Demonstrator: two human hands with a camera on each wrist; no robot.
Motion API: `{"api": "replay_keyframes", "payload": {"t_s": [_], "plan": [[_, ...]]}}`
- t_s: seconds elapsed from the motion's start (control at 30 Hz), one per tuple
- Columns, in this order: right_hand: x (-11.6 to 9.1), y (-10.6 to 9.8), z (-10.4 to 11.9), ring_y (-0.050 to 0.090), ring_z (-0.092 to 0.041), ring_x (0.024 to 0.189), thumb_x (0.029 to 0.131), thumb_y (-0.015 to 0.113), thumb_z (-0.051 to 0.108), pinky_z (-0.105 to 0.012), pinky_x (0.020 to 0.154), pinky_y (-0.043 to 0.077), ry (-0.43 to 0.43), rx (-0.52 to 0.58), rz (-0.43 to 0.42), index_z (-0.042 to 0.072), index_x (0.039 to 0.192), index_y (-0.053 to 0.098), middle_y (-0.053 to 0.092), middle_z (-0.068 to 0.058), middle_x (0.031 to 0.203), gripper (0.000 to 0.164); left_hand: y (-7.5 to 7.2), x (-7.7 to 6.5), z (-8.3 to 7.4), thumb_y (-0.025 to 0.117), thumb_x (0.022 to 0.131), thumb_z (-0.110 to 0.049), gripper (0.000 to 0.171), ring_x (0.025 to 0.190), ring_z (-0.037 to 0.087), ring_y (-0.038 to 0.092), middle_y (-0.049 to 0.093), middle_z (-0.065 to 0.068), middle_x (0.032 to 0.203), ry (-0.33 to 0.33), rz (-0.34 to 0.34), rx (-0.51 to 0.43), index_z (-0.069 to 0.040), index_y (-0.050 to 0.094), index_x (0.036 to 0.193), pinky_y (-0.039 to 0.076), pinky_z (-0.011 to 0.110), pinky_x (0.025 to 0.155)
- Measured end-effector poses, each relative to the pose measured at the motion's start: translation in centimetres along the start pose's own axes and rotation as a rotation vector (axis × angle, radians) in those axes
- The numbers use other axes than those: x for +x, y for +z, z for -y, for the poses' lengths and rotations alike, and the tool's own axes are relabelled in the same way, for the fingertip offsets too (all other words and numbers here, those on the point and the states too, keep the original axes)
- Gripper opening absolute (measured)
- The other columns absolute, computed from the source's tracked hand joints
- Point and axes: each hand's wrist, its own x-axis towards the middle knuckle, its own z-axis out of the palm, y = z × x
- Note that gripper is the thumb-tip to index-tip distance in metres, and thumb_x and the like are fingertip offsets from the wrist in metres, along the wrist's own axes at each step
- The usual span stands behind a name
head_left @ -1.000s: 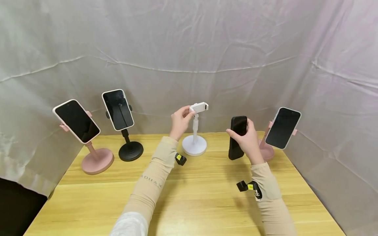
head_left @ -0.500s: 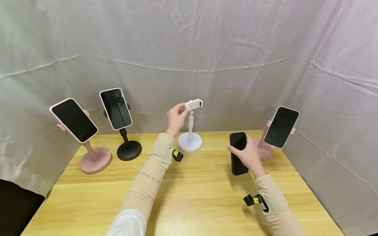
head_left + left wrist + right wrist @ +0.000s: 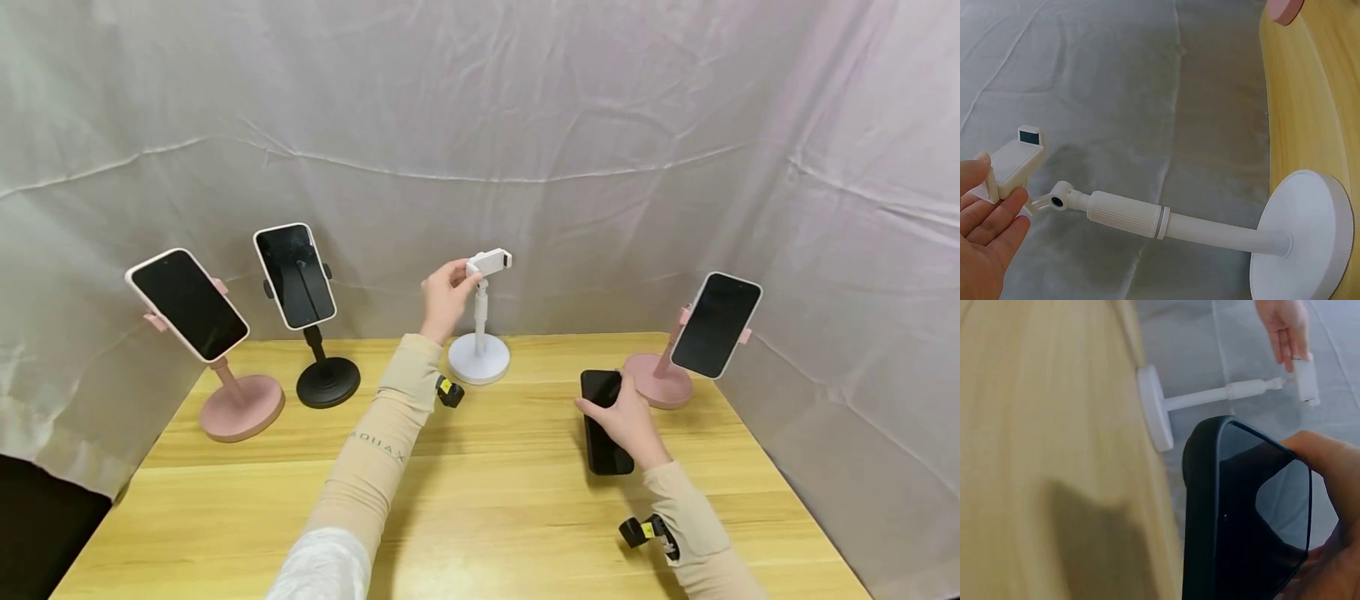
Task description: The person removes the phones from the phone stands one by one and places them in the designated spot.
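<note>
My left hand [image 3: 444, 298] pinches the left end of the white clamp [image 3: 491, 262] on top of a white phone stand [image 3: 480, 358]. In the left wrist view the thumb and fingers close on one side of that clamp [image 3: 1015, 164], and nothing sits in it. To the right, my right hand [image 3: 628, 421] grips a black phone [image 3: 606, 442] by its edges, screen up, low over the table. The right wrist view shows the phone [image 3: 1247, 512] held between thumb and fingers, its shadow falling on the wood.
At the left, a pink stand [image 3: 243, 408] and a black stand [image 3: 328, 382] each hold a white-cased phone. Another pink stand [image 3: 660, 382] with a phone [image 3: 716, 325] stands just beyond my right hand. A grey cloth [image 3: 480, 100] hangs behind the wooden table [image 3: 487, 517].
My right hand has brought the black phone down toward the table and nearer to me, tilting it flatter. The left hand keeps its pinch on the clamp.
</note>
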Motion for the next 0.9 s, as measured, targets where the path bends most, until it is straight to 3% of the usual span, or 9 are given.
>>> {"api": "replay_keyframes", "payload": {"t_s": [0.43, 0.77, 0.9], "plan": [[-0.2, 2.4, -1.1, 0.050, -0.054, 0.121, 0.083, 0.067, 0.055, -0.058, 0.097, 0.047, 0.054, -0.128, 0.105, -0.010, 0.148, 0.013, 0.040, -0.045, 0.137, 0.107, -0.4, 0.3, 0.0, 0.072, 0.089, -0.015, 0.033, 0.103, 0.030, 0.070, 0.072, 0.021, 0.110, -0.040, 0.023, -0.036, 0.001, 0.067, 0.117, 0.057, 0.036, 0.092], [-0.4, 3.4, -0.7, 0.053, -0.053, 0.116, 0.083, 0.070, 0.049, -0.057, 0.094, 0.048, 0.058, -0.176, 0.092, -0.012, 0.145, 0.017, 0.047, -0.043, 0.130, 0.102, -0.6, 0.3, -0.4, 0.071, 0.089, -0.015, 0.035, 0.105, 0.029, 0.070, 0.071, 0.020, 0.113, -0.091, 0.052, -0.022, 0.000, 0.066, 0.120, 0.056, 0.035, 0.093], [-0.4, 3.8, -0.6, 0.058, -0.052, 0.107, 0.082, 0.072, 0.047, -0.056, 0.088, 0.051, 0.049, -0.219, 0.084, -0.016, 0.140, 0.022, 0.052, -0.043, 0.122, 0.099, -0.7, 0.4, -0.5, 0.071, 0.090, -0.014, 0.035, 0.106, 0.029, 0.069, 0.070, 0.020, 0.114, -0.098, 0.055, -0.039, 0.001, 0.065, 0.121, 0.056, 0.035, 0.093]]}}
